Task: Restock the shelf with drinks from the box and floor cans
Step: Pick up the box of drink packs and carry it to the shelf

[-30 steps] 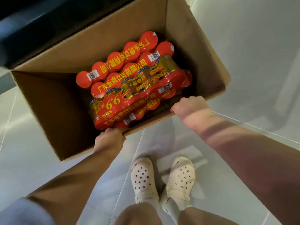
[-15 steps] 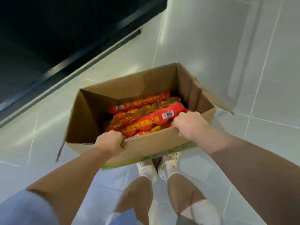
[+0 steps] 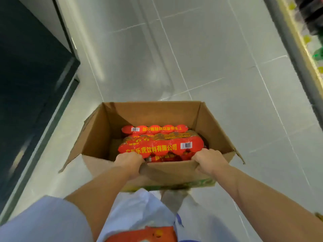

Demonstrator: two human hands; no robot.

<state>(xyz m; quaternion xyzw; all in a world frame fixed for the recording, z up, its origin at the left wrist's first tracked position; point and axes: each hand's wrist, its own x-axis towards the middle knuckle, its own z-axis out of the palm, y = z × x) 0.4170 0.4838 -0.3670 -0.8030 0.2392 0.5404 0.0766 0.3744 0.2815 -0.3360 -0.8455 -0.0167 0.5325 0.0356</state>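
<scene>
At six o'clock on the box (image 3: 97, 137), both hands clamp its near wall: left hand (image 3: 129, 162) and right hand (image 3: 209, 160) curl fingers inside, beside the drinks (image 3: 160, 147).

Cool even light, glare streaks on floor tiles (image 3: 201, 49), blurred, warped edges

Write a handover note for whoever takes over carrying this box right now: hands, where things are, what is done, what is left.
Left hand: grips the near rim of the cardboard box, fingers curled over the edge.
Right hand: grips the same rim further right.
The box is held open-topped in front of the body, above the tiled floor.
Inside: shrink-wrapped red drink packs, stacked, none taken out.
The shelf runs along the right edge, blurred.
Done: box in hand.
Left: set it down by the shelf, unload the packs, then the floor cans, which are not in view.
</scene>
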